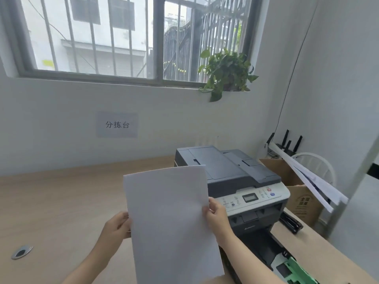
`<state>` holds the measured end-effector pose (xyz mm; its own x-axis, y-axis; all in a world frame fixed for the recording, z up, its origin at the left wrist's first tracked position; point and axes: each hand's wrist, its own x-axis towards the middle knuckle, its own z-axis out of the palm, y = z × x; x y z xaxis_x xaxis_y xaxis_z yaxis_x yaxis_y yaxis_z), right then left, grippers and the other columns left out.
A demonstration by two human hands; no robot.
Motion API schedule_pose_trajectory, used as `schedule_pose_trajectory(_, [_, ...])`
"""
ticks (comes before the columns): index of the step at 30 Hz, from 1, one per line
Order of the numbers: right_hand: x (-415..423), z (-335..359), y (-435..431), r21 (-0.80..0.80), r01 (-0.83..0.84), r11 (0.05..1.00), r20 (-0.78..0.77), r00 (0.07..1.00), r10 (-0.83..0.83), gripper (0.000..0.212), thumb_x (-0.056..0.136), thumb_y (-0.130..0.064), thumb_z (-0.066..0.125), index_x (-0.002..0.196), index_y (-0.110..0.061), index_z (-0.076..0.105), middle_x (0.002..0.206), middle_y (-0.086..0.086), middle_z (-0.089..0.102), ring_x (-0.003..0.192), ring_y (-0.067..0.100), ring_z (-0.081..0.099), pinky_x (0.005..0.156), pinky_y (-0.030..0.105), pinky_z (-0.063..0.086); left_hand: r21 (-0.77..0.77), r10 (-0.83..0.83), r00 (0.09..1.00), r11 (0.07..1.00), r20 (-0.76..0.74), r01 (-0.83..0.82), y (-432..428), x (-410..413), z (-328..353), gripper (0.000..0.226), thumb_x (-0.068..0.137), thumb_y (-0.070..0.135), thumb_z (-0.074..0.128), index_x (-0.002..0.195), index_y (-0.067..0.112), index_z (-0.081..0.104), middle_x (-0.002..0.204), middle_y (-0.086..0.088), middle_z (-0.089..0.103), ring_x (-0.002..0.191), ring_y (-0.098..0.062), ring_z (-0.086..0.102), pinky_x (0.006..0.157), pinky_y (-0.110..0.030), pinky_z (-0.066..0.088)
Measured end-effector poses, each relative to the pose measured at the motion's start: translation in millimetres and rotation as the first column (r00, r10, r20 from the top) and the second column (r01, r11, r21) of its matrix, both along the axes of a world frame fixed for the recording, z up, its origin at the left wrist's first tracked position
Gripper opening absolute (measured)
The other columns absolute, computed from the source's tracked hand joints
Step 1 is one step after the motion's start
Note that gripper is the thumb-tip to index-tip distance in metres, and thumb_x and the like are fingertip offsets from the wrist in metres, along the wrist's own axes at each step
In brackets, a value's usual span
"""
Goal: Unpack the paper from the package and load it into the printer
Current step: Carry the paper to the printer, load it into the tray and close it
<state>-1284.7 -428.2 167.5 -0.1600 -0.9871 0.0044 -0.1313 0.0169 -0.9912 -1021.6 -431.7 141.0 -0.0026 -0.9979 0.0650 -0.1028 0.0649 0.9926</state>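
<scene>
Here both hands (118,224) hold paper (170,222) above tray (287,265).

The plain white paper sheet stack (170,220) carries no print. The boxy printer (231,181) is dark grey with a light grey control panel. The light tan wood-grain bench (61,201) contrasts with the brown cardboard box (301,201) and the green leafy plant (225,72).

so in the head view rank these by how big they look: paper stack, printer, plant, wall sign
1. paper stack, though nearness to the camera inflates it
2. printer
3. plant
4. wall sign
</scene>
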Motion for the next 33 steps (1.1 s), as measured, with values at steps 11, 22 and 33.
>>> schedule_pose_trajectory(11, [-64.9, 5.4, 49.6, 0.027, 0.277, 0.960, 0.101, 0.955, -0.279, 0.035, 0.095, 0.004, 0.038, 0.111, -0.020, 0.058, 0.098, -0.003, 0.069, 0.084, 0.013, 0.066, 0.073, 0.026, 0.056, 0.100, -0.341, 0.916, 0.925, -0.210, 0.367, 20.0, -89.2, -6.6, 0.028, 0.086, 0.015, 0.059, 0.114, 0.014, 0.056, 0.106, -0.009, 0.070, 0.081, -0.017, 0.073, 0.061, -0.025, 0.060])
schedule_pose_trajectory(22, [-170.4, -19.4, 66.1, 0.023, 0.203, 0.979, 0.113, 0.972, -0.204, 0.027, 0.095, 0.001, 0.040, 0.113, -0.014, 0.054, 0.099, -0.002, 0.066, 0.088, 0.016, 0.063, 0.073, 0.028, 0.054, 0.286, -0.331, 0.922, 0.880, -0.203, 0.379, 63.1, -181.2, -13.7, 0.027, 0.091, 0.019, 0.053, 0.114, 0.034, 0.056, 0.109, 0.007, 0.073, 0.099, -0.014, 0.070, 0.081, -0.036, 0.056])
schedule_pose_trajectory(33, [-313.3, -55.9, 77.9, 0.195, 0.013, 0.981, 0.130, 0.991, -0.039, 0.038, 0.089, 0.010, 0.044, 0.097, -0.019, 0.066, 0.073, -0.013, 0.077, 0.080, 0.025, 0.068, 0.076, 0.036, 0.055, 0.528, -0.273, 0.938, 0.775, -0.216, 0.347, 123.3, -312.9, -35.8, 0.035, 0.069, 0.027, 0.048, 0.102, 0.035, 0.050, 0.102, 0.008, 0.066, 0.076, -0.004, 0.071, 0.057, -0.025, 0.056])
